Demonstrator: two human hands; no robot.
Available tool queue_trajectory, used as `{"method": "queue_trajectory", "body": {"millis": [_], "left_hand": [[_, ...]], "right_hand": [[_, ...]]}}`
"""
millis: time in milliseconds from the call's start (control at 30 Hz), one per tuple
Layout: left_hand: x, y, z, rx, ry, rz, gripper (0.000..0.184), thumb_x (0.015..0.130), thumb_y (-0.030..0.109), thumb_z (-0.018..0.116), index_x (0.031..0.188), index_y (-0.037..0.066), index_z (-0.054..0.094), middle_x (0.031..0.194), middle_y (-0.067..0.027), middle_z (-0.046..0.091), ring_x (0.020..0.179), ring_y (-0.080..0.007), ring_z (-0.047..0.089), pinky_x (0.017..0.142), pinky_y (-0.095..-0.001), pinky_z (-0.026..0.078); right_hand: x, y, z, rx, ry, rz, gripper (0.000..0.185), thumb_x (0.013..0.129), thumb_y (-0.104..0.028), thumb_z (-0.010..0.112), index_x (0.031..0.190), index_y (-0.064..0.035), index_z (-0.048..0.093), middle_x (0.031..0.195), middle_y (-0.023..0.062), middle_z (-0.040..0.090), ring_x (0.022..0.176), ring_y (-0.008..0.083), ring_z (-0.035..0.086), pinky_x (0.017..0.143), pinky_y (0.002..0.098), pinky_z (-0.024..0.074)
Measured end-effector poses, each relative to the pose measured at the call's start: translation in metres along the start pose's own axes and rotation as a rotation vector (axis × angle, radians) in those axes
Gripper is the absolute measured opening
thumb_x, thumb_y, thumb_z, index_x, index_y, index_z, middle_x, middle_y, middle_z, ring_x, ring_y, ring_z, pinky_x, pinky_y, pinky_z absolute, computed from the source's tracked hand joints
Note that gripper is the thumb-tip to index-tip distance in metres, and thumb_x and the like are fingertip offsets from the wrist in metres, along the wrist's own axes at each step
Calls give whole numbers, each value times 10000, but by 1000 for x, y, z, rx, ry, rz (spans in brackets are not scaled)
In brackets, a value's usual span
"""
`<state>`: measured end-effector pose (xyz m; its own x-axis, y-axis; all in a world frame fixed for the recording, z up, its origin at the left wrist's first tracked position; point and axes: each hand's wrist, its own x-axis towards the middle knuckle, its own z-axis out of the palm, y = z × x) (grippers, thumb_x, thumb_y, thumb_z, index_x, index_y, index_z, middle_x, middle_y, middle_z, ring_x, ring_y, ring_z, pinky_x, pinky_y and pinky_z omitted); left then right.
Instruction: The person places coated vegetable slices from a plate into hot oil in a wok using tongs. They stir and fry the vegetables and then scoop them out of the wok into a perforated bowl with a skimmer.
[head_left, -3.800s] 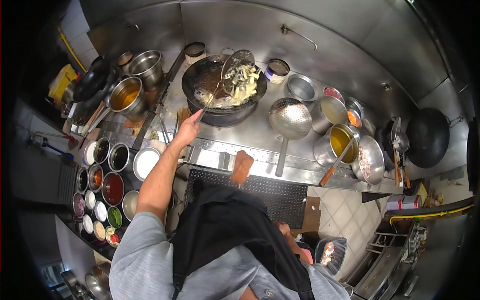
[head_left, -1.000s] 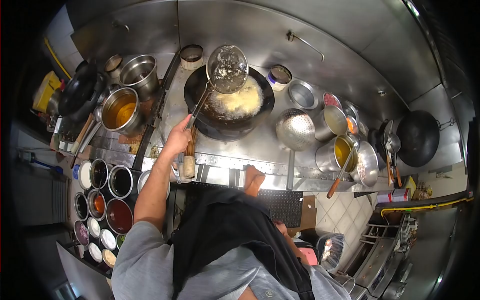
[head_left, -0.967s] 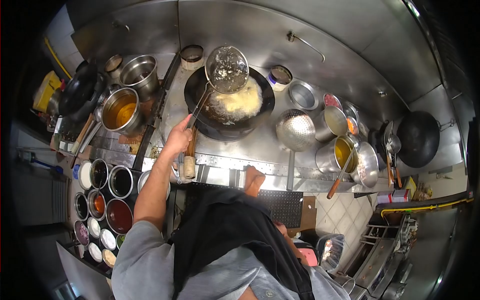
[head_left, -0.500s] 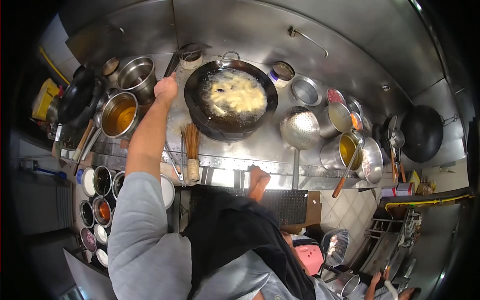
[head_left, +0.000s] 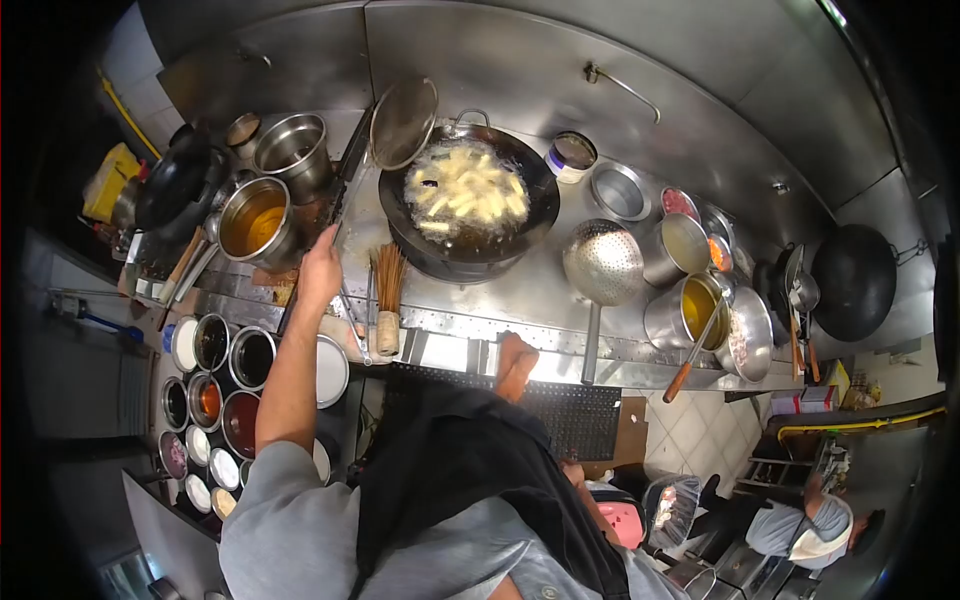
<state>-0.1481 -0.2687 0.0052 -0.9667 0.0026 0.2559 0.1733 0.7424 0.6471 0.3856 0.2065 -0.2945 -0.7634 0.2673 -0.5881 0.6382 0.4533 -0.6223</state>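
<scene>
My left hand (head_left: 320, 272) is closed on the handle of a round mesh strainer (head_left: 404, 123), tilted above the left rim of a black wok (head_left: 470, 263). Pale sticks of food (head_left: 468, 188) float in bubbling oil inside the wok. Low beside the apron, my right hand (head_left: 573, 473) shows only in part; its fingers are hidden. A bundle of thin brown sticks (head_left: 388, 280) stands between my left hand and the wok. Right of the wok, a perforated ladle (head_left: 603, 262) lies on the steel counter (head_left: 500, 300).
Pots stand at left, one with amber liquid (head_left: 258, 228); many sauce containers (head_left: 240, 422) sit below. To the right are metal bowls, a pot of yellow oil (head_left: 698, 308) and a hanging wok (head_left: 855, 282). Another person (head_left: 798, 530) is at lower right, near a lined bin (head_left: 668, 510).
My left hand and the strainer swung left from above the wok; the hand has since come down, with the mesh back near the rim. Food went from strainer to oil. A co-worker's body shows at lower right.
</scene>
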Motion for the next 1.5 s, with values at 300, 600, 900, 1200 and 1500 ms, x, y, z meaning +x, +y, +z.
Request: {"method": "queue_trajectory", "body": {"millis": [300,600,900,1200,1500], "left_hand": [[-37,24,66,-505,-417,-476,450,884,42,437,1332,56,489,712,-42,563,467,-164,475,405,-316,399],[-52,53,130,-452,-352,-132,432,901,41,454,1328,30,515,945,-112,648,773,-214,613,681,-326,489],[-104,112,100,-175,-213,100,421,899,67,496,1317,30,526,1212,-214,617,1155,-335,581,979,-352,436],[-177,143,70,-122,-220,7,442,907,83,521,1344,148,532,1166,-219,630,1088,-351,612,929,-383,470],[-185,120,23,105,-215,130,481,842,9,512,1297,150,579,1008,-239,654,915,-414,631,819,-461,502]], "right_hand": [[5,-43,-34,286,34,324,303,806,-216,566,1058,-98,686,1107,124,661,1015,280,618,884,360,488],[-54,-3,-42,449,101,378,176,861,-125,514,990,-84,625,690,33,588,536,147,558,446,307,421],[-64,113,-29,313,-174,159,131,811,-97,513,744,-78,623,602,63,543,451,165,467,405,314,345],[-9,95,-45,482,-135,405,234,910,-190,501,1079,-94,630,879,83,680,692,192,635,572,357,495],[-7,5,-65,500,-46,466,305,925,-202,493,1206,-114,574,888,68,663,726,173,635,617,337,511]]}}
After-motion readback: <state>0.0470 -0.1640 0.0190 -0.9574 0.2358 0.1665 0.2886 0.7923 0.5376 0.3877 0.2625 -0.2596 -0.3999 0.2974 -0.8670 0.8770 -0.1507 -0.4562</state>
